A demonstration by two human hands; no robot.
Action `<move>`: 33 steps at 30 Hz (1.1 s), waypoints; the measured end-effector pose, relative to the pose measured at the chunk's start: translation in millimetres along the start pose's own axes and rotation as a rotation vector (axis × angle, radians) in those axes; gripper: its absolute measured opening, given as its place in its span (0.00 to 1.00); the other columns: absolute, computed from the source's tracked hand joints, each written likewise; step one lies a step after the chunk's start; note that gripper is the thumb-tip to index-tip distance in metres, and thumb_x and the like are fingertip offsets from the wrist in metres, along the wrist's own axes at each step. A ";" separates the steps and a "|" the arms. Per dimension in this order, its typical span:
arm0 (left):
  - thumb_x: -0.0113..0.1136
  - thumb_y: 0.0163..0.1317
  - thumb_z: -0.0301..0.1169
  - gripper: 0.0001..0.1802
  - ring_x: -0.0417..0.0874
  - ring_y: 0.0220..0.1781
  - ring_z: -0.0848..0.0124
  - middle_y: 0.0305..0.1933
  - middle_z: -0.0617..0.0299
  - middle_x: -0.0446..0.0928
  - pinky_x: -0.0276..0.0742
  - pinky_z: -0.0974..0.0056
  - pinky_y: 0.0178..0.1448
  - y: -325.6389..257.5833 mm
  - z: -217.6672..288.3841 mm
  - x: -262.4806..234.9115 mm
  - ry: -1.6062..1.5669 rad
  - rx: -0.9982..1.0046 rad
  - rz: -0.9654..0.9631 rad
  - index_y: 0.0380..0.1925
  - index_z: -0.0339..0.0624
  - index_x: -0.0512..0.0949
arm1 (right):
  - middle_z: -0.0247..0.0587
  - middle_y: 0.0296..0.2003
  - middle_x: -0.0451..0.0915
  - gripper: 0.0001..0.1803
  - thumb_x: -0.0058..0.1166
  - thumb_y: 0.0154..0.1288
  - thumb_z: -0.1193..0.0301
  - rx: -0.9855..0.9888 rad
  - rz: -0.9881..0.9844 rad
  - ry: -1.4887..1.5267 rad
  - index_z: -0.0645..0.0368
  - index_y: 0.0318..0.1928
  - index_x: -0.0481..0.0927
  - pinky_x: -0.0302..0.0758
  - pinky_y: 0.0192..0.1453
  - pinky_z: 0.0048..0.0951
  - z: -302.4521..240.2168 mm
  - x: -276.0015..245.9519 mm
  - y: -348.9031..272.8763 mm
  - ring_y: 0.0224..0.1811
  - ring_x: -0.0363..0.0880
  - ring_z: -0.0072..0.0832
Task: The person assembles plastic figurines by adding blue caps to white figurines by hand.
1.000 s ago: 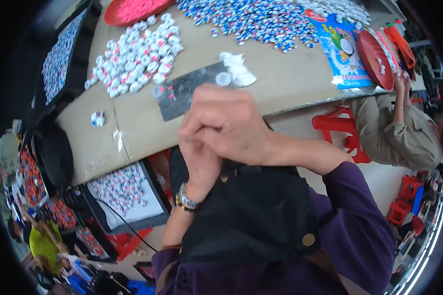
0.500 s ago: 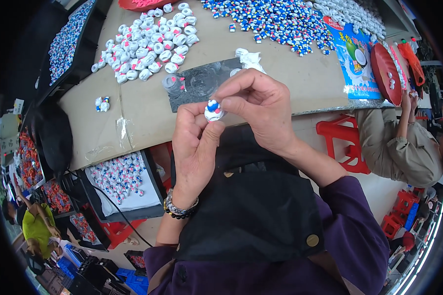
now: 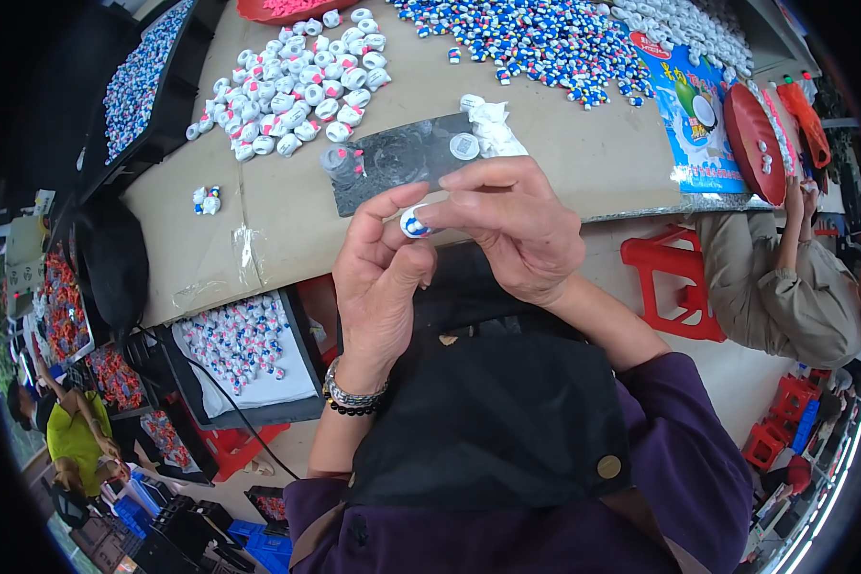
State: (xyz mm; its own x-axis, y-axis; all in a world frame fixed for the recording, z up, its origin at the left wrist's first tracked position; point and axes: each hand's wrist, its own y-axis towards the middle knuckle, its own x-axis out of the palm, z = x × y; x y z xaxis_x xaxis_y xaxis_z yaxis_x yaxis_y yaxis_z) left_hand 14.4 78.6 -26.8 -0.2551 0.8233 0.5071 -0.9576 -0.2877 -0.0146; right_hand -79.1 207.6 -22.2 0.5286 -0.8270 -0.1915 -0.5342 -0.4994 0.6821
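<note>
Between my two hands is a small white and blue figurine, its blue part facing up. My left hand grips it between fingers and thumb, a beaded bracelet on the wrist. The fingertips of my right hand press on the figurine's right side. Beyond my hands lies a dark grey mat with a few tiny pink pieces, a clear round disc and a white round disc. Crumpled white tissue sits at the mat's right end.
Many white pieces with pink bits cover the table's far left; blue-white pieces are heaped beyond. A pair of small figurines lies at left. Below the edge is a tray of figurines. A red stool and a co-worker are at right.
The figurine has been tipped so its blue part now faces up toward me. My right hand has shifted slightly, its fingers now over the piece. The view has moved a little.
</note>
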 end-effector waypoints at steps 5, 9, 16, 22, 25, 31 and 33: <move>0.65 0.62 0.40 0.24 0.69 0.27 0.82 0.36 0.67 0.77 0.63 0.77 0.30 -2.9 -6.0 -4.2 -0.054 0.013 -0.020 0.52 0.37 0.71 | 0.41 0.45 0.74 0.19 0.47 0.64 0.89 -0.041 0.033 0.150 0.64 0.54 0.77 0.83 0.38 0.24 -4.3 2.3 -1.9 0.43 0.82 0.30; 0.66 0.61 0.38 0.23 0.71 0.29 0.82 0.39 0.64 0.78 0.66 0.77 0.31 -3.3 -12.2 -5.8 -0.028 0.098 -0.022 0.50 0.36 0.72 | 0.43 0.40 0.82 0.30 0.55 0.62 0.83 0.250 0.071 0.283 0.67 0.65 0.64 0.79 0.47 0.28 -6.7 8.4 -11.7 0.48 0.79 0.30; 0.69 0.59 0.38 0.23 0.77 0.39 0.81 0.45 0.60 0.79 0.72 0.76 0.38 -5.9 -21.3 -11.2 0.044 0.269 0.000 0.48 0.36 0.73 | 0.42 0.35 0.85 0.44 0.61 0.59 0.80 0.671 0.234 0.829 0.71 0.71 0.49 0.67 0.64 0.33 -21.5 14.8 -10.4 0.59 0.74 0.31; 0.69 0.59 0.38 0.23 0.78 0.40 0.80 0.46 0.59 0.79 0.72 0.77 0.39 -7.8 -24.8 -15.0 0.066 0.300 0.001 0.48 0.35 0.73 | 0.41 0.36 0.85 0.46 0.62 0.59 0.78 0.738 0.234 0.925 0.71 0.71 0.47 0.66 0.65 0.34 -26.5 12.4 -8.2 0.60 0.71 0.31; 0.68 0.59 0.37 0.23 0.79 0.42 0.79 0.47 0.59 0.78 0.74 0.75 0.42 -9.6 -26.4 -20.9 0.026 0.275 -0.054 0.48 0.35 0.73 | 0.41 0.35 0.85 0.46 0.61 0.59 0.78 0.767 0.261 0.989 0.71 0.71 0.47 0.66 0.64 0.34 -26.8 13.3 -8.8 0.59 0.71 0.31; 0.68 0.59 0.39 0.24 0.78 0.39 0.79 0.46 0.59 0.79 0.74 0.75 0.41 -9.4 -26.3 -15.9 0.103 0.323 0.010 0.48 0.34 0.74 | 0.40 0.35 0.85 0.45 0.58 0.59 0.81 0.812 0.259 1.062 0.71 0.71 0.46 0.67 0.62 0.33 -29.7 9.8 -7.9 0.59 0.71 0.29; 0.68 0.59 0.39 0.24 0.78 0.39 0.79 0.46 0.59 0.79 0.74 0.75 0.41 -10.6 -25.9 -17.7 0.104 0.307 0.002 0.47 0.34 0.74 | 0.41 0.35 0.85 0.45 0.58 0.59 0.81 0.820 0.257 1.079 0.71 0.71 0.45 0.67 0.62 0.33 -29.5 8.8 -7.7 0.58 0.72 0.29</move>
State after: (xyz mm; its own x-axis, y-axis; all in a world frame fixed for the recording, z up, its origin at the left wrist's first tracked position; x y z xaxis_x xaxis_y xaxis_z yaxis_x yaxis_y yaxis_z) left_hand 25.6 79.8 -58.0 -0.2839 0.8636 0.4167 -0.8759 -0.4104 0.2537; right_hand -50.9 211.7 -8.3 0.4003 -0.4983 0.7691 -0.7269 -0.6837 -0.0646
